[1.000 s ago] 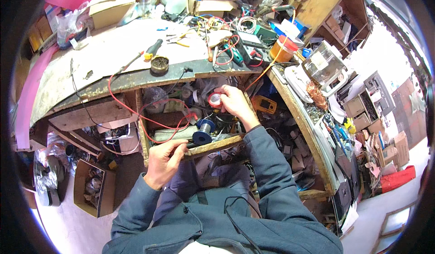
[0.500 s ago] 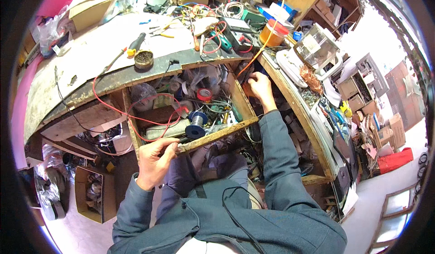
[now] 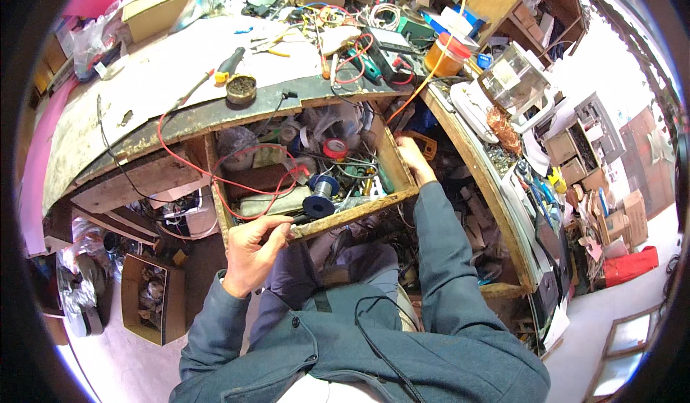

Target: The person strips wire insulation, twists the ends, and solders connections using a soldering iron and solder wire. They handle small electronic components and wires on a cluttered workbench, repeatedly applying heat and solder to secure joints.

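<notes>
My left hand (image 3: 253, 253) is at the front left corner of a pulled-out wooden drawer (image 3: 357, 213), thumb and fingers pinched together. Whatever is between the fingertips is too small to make out. Beside it in the drawer stands a spool of solder wire (image 3: 320, 196) with dark blue flanges. A roll of red tape (image 3: 335, 148) and a looped red cable (image 3: 276, 193) lie farther in. My right hand (image 3: 417, 160) reaches into the cluttered space right of the drawer, against its side wall, its fingers partly hidden. An orange object (image 3: 427, 146) is next to that hand.
On the bench above lie a soldering iron (image 3: 228, 66), a round tin (image 3: 241, 89), a meter (image 3: 388, 52) and an orange jar with a red lid (image 3: 447, 53). A clear-walled appliance (image 3: 512, 79) stands at right. A cardboard box (image 3: 152, 299) sits on the floor at left.
My right hand has dropped lower into the space beside the drawer, and the orange object shows more. My left hand keeps its pinch at the drawer corner. The view has shifted slightly.
</notes>
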`<state>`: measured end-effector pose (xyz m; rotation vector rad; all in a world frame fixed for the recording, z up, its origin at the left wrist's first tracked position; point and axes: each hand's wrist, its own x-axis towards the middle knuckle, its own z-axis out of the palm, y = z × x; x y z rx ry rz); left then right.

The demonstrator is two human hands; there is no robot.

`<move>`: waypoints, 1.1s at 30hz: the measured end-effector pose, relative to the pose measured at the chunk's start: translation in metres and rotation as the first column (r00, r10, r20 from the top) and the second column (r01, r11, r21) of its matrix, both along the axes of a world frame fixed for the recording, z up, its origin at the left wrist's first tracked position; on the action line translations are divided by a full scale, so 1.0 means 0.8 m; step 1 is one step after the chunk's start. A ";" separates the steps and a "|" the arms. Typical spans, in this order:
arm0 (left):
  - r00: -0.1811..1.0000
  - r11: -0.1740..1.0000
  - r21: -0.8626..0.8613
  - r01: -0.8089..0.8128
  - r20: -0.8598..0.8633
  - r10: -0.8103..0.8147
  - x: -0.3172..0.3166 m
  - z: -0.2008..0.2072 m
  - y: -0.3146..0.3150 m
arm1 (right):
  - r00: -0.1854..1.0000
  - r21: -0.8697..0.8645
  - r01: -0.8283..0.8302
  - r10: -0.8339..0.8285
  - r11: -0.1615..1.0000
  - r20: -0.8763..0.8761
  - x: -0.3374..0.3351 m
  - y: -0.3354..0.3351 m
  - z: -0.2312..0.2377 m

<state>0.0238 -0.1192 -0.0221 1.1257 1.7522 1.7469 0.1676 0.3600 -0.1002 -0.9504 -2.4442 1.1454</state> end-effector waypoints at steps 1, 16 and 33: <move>1.000 1.000 0.012 -0.002 -0.006 0.002 -0.001 0.001 0.002 | 0.997 0.030 -0.065 0.063 0.997 0.051 0.009 0.000 0.000; 0.997 0.999 -0.038 -0.034 -0.074 0.031 0.002 0.008 0.003 | 0.978 0.822 0.099 0.100 0.561 -0.186 -0.128 -0.218 0.234; 0.992 0.999 0.009 -0.043 -0.117 0.044 0.003 0.007 0.004 | 0.758 0.458 0.416 -0.021 0.785 -0.652 -0.182 -0.132 0.365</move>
